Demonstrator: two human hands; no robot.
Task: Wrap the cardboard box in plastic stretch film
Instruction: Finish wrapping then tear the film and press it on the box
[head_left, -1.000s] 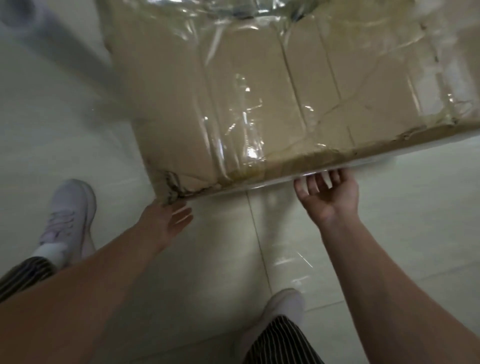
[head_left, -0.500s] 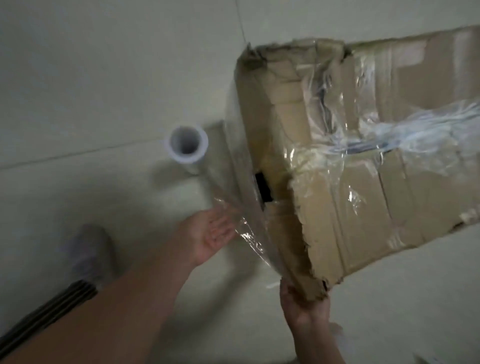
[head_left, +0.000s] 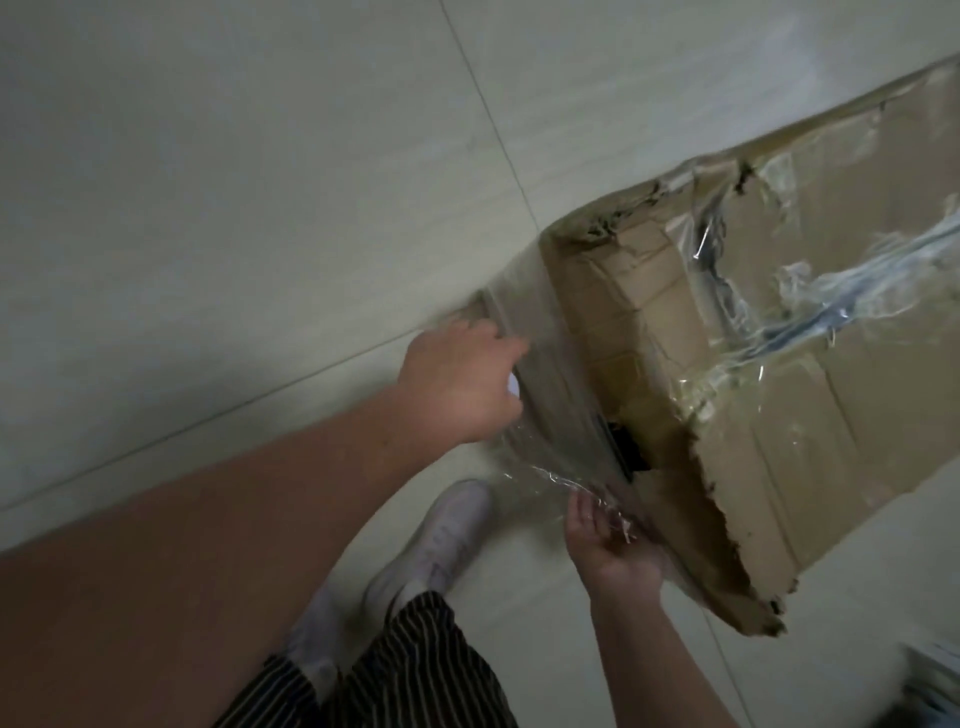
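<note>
Torn matt brown cardboard box, glossy crinkled clear plastic film, smooth pale floor tiles

Torn cardboard box on floor, clear stretch film over end

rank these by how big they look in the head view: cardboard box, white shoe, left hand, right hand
1. cardboard box, by far the largest
2. white shoe, slightly bigger than either hand
3. left hand gripping the film roll and right hand pinching the stretch film: about alike, not ranked
</note>
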